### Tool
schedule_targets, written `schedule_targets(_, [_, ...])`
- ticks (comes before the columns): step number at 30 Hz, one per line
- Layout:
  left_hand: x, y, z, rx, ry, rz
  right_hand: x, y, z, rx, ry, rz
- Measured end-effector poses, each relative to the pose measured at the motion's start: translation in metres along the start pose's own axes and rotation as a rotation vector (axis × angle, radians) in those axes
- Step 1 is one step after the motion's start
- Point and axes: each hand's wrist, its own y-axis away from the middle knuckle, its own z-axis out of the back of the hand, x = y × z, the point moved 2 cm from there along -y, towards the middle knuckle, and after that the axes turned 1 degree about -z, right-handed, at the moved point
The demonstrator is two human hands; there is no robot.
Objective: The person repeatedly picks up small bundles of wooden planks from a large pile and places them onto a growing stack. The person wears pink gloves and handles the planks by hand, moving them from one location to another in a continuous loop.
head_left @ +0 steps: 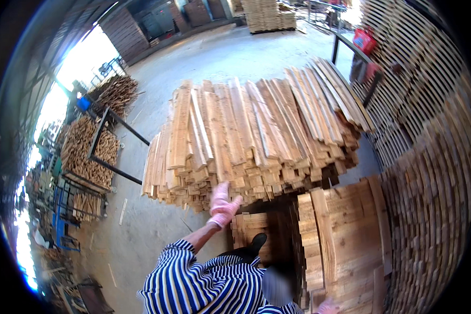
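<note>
My left hand [225,208], in a pink glove, reaches to the near ends of a large heap of wooden slats [235,125]. Its thumb stands apart from the fingers, which look stretched out against the slat ends; no slat is visibly held. At the bottom edge, my right hand [328,306], also in a pink glove, is blurred and partly cut off. It is at the near end of a stack of flat boards [350,225], and its fingers cannot be made out.
Tall slatted wood stacks [429,209] wall off the right side. Left of the heap juts a black metal frame [102,133]. Beyond it are piles of wood pieces [91,144]. A red container [364,41] hangs at the upper right. Stacked wood [267,15] stands far back.
</note>
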Motion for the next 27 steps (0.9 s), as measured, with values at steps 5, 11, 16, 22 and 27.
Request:
schedule_targets(5, [0.081,-0.098,0.123,-0.482,-0.394,0.188,0.188,0.102,0.004,0.485,-0.561,0.478])
schedule_targets(11, [0.15,-0.188,0.177,-0.118,0.16,0.773,0.394,0.239,0.079,0.694,-0.75,1.197])
schedule_targets(16, [0.137,-0.199,0.159,0.034,0.014,0.77,0.53,0.367,0.141,0.718,-0.755,1.561])
schedule_targets(22, [0.117,-0.2,0.163,-0.009,0.018,0.753,0.606,0.466,0.154,0.628,-0.396,1.425])
schedule_targets(27, [0.116,-0.205,0.166,0.027,0.055,0.743,0.639,0.452,0.16,1.463,-0.551,1.06])
